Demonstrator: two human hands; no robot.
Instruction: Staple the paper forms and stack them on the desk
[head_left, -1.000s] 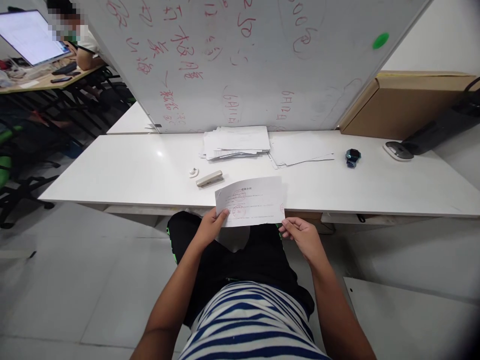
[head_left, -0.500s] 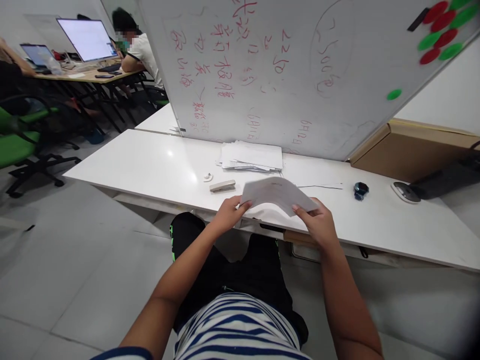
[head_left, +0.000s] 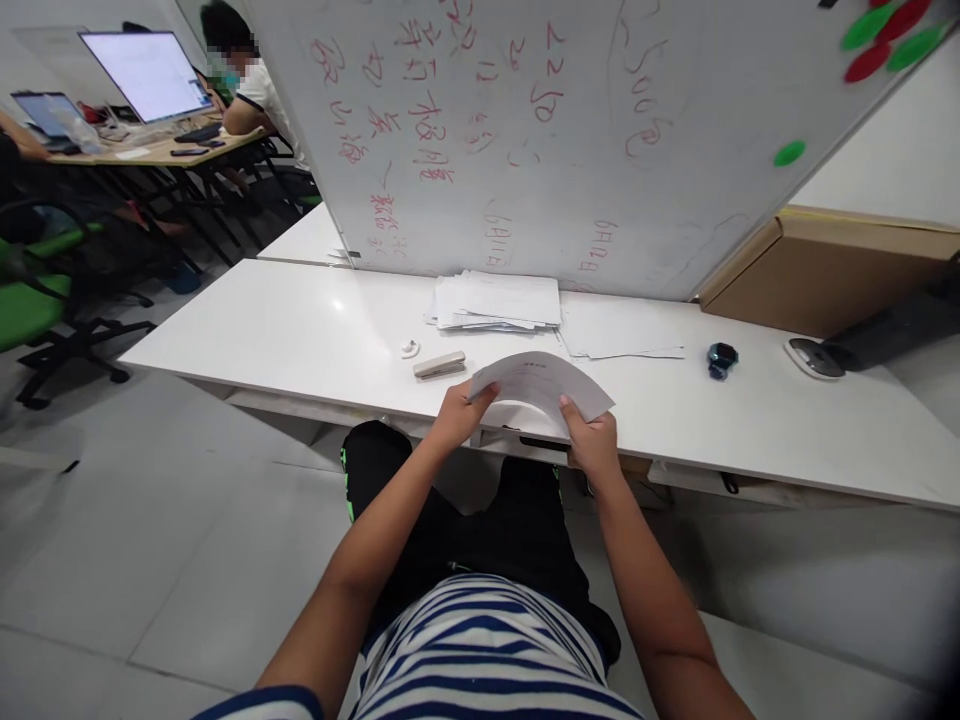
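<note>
Both my hands hold one sheet of paper (head_left: pixel 541 382) over the near edge of the white table (head_left: pixel 300 330). The sheet arches upward between them. My left hand (head_left: pixel 457 416) pinches its left edge. My right hand (head_left: pixel 592 440) grips its lower right edge with the thumb on top. A beige stapler (head_left: pixel 439 365) lies just left of the sheet, with a small white object (head_left: pixel 409 349) beside it. A stack of papers (head_left: pixel 497 301) sits behind, against the whiteboard (head_left: pixel 570 130).
More loose sheets (head_left: pixel 622 338) lie right of the stack. A small dark blue object (head_left: pixel 721 359), a cardboard box (head_left: pixel 832 275) and a monitor base (head_left: pixel 814 357) are at the right. A person sits at a far-left desk with a lit screen (head_left: pixel 146 75). Green chair (head_left: pixel 34 305) at left.
The sheet, held flat and facing me a second ago, now bows upward between my hands. My hands have come closer together over the table edge.
</note>
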